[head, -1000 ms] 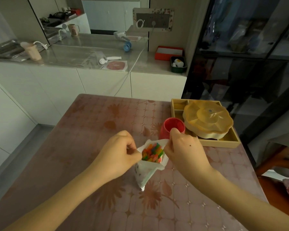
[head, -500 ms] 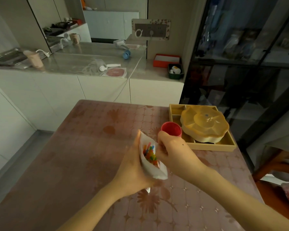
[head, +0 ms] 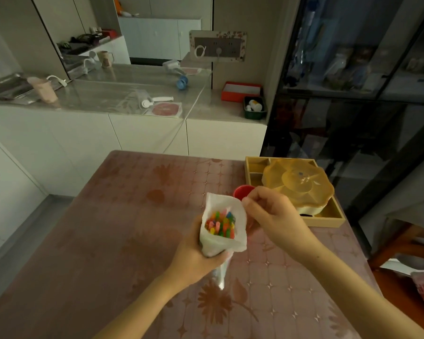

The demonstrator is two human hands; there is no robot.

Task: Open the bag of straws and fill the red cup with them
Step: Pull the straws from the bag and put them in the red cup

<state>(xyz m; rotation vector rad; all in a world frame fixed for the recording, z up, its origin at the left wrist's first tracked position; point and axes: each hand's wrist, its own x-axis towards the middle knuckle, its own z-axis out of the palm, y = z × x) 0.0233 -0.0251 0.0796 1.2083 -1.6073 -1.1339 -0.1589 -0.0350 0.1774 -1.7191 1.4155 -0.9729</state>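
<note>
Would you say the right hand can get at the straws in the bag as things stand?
Probably yes. The left hand holds the bag upright with its mouth open, the straws show bare, and the right hand hovers beside the rim with nothing between.

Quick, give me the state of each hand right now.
Left hand: closed around the bag of straws, holding it upright with its mouth open.
Right hand: fingers pinched at the bag's rim; whether it actually has hold cannot be told.

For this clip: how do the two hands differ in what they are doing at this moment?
The left hand is wrapped around the bag of straws, holding it upright; the right hand holds nothing, fingers loosely curled beside the bag's open mouth. The left is nearer the camera; the right partly hides the red cup. Both are bare.
</note>
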